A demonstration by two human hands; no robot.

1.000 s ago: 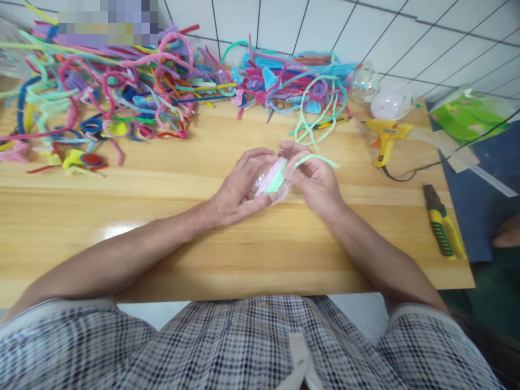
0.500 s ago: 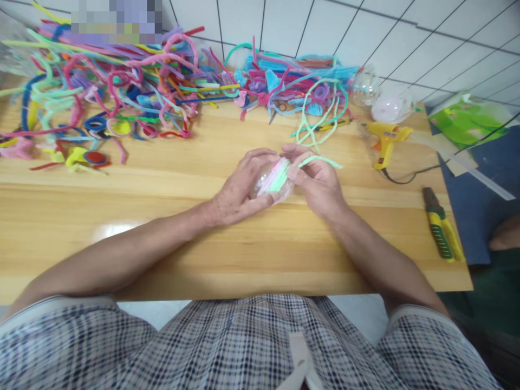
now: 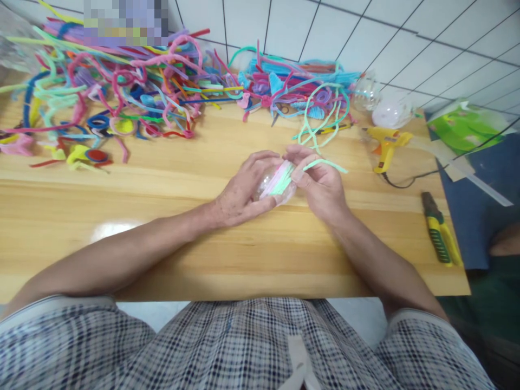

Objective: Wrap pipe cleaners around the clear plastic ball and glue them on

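Observation:
My left hand (image 3: pixel 247 189) is wrapped round the side of a clear plastic ball (image 3: pixel 265 187) above the wooden table. Pink and mint-green pipe cleaner strands (image 3: pixel 282 181) lie in bands across the ball. Between the thumb and fingers of my right hand (image 3: pixel 320 181) is a mint-green pipe cleaner (image 3: pixel 327 163), its free end sticking out to the right. The fingertips of that hand are at the ball's right side. My fingers partly cover the ball, so its far side is hidden.
A big tangle of coloured pipe cleaners (image 3: pixel 117 92) spreads along the back. At right are a yellow glue gun (image 3: pixel 387 146) with a cord, green-and-yellow pliers (image 3: pixel 439 233) near the table edge, and more clear balls (image 3: pixel 392 111) by the tiled wall. Part of another person shows at far right.
The view has shifted slightly. Both hands keep the same grip on the ball and the mint-green pipe cleaner, with hardly any movement between them.

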